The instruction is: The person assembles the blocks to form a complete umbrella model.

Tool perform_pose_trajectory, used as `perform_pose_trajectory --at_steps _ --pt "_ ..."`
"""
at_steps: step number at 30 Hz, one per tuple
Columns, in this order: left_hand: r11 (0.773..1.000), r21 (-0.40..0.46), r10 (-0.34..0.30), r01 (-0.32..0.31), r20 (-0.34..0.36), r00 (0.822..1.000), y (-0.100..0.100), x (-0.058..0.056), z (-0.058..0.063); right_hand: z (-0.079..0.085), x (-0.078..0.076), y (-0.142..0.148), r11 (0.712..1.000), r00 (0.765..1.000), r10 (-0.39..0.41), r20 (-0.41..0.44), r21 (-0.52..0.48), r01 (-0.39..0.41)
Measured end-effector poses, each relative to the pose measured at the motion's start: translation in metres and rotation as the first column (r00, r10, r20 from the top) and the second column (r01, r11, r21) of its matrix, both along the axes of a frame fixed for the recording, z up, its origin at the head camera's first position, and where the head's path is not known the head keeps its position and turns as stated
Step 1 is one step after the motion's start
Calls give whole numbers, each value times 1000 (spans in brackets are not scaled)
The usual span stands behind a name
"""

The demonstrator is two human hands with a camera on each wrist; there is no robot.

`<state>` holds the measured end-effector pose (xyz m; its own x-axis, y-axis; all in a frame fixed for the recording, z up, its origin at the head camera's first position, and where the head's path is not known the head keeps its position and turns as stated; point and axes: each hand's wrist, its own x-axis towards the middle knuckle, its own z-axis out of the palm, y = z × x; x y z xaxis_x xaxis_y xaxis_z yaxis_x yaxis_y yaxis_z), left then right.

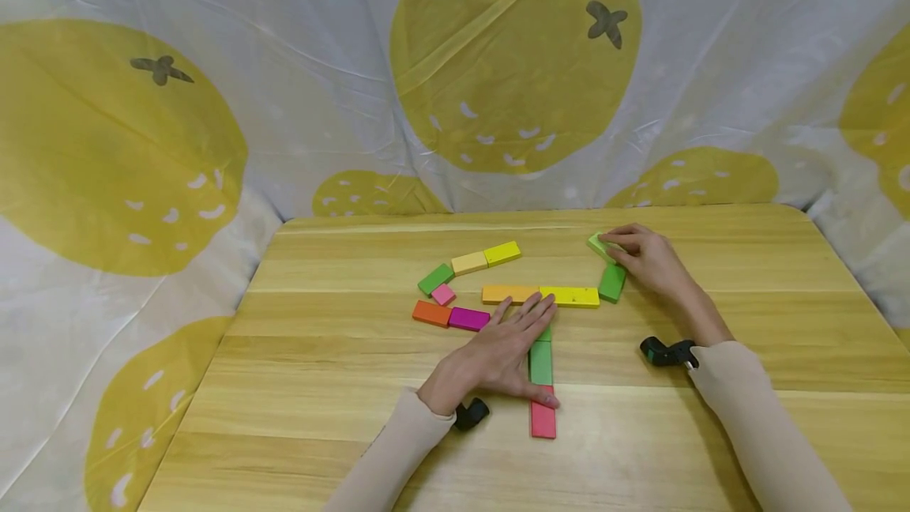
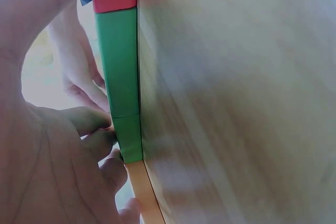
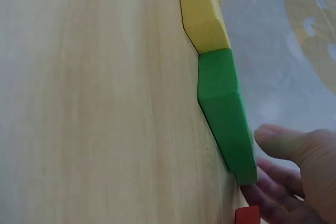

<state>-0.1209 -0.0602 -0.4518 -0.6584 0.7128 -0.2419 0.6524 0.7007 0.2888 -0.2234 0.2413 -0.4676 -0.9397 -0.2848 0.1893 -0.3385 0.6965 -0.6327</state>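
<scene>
My right hand (image 1: 650, 259) pinches a light green block (image 1: 596, 243) between thumb and fingers, its near end beside a dark green block (image 1: 612, 283). That green block meets the end of a long yellow block (image 1: 577, 297), which lies in line with an orange-yellow block (image 1: 508, 294). Spread out, my left hand (image 1: 501, 354) lies over a column of blocks, its thumb touching a red block (image 1: 543, 421) and its fingertips close to the yellow row. Part of the column, including a green block (image 1: 541, 362), shows beside the palm; the left wrist view shows its green side (image 2: 119, 61).
On the left lie an orange-red block (image 1: 431, 314), a magenta block (image 1: 468, 318), a small pink block (image 1: 444, 295) and a green block (image 1: 435, 280). A tan block (image 1: 469, 263) and a yellow block (image 1: 503, 253) continue toward the back. A fruit-print cloth (image 1: 320, 117) hangs behind the table.
</scene>
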Motion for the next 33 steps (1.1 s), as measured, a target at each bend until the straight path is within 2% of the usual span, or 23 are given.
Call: perform_pose_trajectory --at_steps 4,9,18,25,33 --pt "1000 -2 -1 1 -4 1000 0 0 0 2 -3 -2 1000 999 29 32 2 -29" --pt "1000 -4 -7 7 -4 1000 1 0 0 1 -4 -1 1000 996 22 81 7 -22" --pt "1000 -10 -9 9 -13 1000 1 0 0 1 -2 -2 999 995 34 96 6 -35" --pt "1000 1 -10 10 -8 1000 0 0 -1 3 -3 -1 999 985 40 168 -12 -39" --pt "1000 2 -8 8 -2 1000 0 1 0 -2 -5 4 998 983 62 174 -36 -57"
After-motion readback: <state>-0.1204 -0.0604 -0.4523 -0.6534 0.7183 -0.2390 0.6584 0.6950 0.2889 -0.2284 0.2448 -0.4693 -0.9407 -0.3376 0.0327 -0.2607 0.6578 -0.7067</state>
